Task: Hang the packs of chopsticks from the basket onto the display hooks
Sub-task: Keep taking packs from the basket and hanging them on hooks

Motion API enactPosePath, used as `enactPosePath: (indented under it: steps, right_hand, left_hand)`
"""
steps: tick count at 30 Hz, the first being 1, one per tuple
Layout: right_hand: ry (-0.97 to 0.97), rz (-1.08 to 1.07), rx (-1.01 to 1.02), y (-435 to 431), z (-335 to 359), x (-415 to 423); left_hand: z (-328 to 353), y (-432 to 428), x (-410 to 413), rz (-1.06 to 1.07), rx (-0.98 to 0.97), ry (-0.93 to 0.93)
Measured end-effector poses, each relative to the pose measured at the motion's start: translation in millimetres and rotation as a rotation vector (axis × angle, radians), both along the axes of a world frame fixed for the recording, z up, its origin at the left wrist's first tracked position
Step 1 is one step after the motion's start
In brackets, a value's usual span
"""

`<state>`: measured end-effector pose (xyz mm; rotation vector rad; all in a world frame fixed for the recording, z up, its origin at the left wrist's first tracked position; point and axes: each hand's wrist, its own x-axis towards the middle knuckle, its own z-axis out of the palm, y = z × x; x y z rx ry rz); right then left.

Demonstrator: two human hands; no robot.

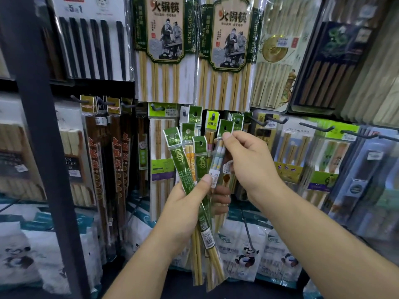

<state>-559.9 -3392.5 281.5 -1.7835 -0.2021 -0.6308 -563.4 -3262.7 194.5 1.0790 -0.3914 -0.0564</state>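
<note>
Left hand (190, 197): low centre, fingers curled round a bundle of packs (187, 167), thumb pressed flat on its front; clamped firmly.
Right hand (244, 156): higher and to the right, thumb and forefinger pinching a single pack (219, 157) just under its green header card; other fingers curled loosely behind.
Hands relative: near, not touching; right above left.
Bundle of packs: fanned upward out of the left fist; three green header cards with punch holes at the top, bamboo-coloured sticks poking out below the fist, barcode label on the front sleeve.
Single pack: blue-and-white patterned sticks, tilted, header uppermost. Lower end runs down behind the left thumb, white price tag there. Cannot tell whether the left fingers also grip it.
Display hooks (278, 121): dark metal pegs along the middle row; several to the right with bare tips sticking out, packs hanging further back on them.
Header vs hook: held in front of green-carded packs hanging mid-row; not on a peg, as far as visible.
Upper row: two big hot-pot chopstick packs (166, 46) with green-framed cards; black chopsticks (92, 46) further left.
Left side: dark post (41, 126) slanting through frame; dark red packs (108, 152) hanging just right of it.
Bottom shelf: panda bags (248, 253) behind the forearms.
</note>
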Motion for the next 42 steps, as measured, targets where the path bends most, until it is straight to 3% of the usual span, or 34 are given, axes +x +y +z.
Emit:
enactPosePath:
  steps: [5,18,32,42]
  right_hand:
    - [-0.016,-0.109,-0.006,-8,9,5]
    - [0.118,-0.219,-0.002,-12,28,11]
    - [0.101,-0.297,-0.14,-28,3,24]
    - [0.216,-0.287,0.012,-27,1,35]
  left_hand:
    - [3,8,2,0.045,0.061,0.112]
    - [2,11,1,-0.017,0.05,0.049]
    - [2,11,-3,0.045,0.115,0.039]
    - [2,9,-3,0.026,0.101,0.017]
